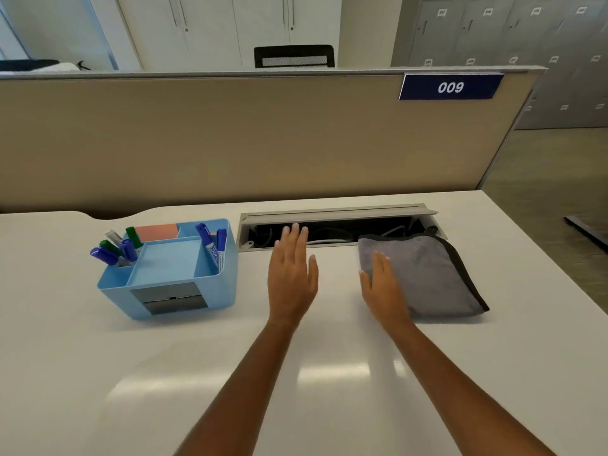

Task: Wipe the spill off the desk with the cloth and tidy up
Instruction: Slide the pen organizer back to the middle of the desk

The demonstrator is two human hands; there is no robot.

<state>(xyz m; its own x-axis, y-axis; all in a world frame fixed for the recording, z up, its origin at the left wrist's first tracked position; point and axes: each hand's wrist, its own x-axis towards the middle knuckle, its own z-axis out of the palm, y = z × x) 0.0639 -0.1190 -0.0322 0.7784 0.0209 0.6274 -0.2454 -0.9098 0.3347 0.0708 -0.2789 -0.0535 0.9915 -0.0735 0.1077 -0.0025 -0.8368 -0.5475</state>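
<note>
A folded grey cloth [427, 274] with a dark edge lies flat on the white desk [329, 373], right of centre, just in front of the cable slot. My right hand [383, 287] rests with flat fingers on the cloth's left edge, not gripping it. My left hand [291, 274] hovers open and flat over the desk to the left of the cloth, its fingertips reaching the slot's edge. No spill shows on the glossy desk surface.
A blue desk organiser [171, 274] with several markers and sticky notes stands at the left. An open cable slot [335, 225] runs along the back, below a beige partition [263, 143] labelled 009. The desk's right edge drops to the floor.
</note>
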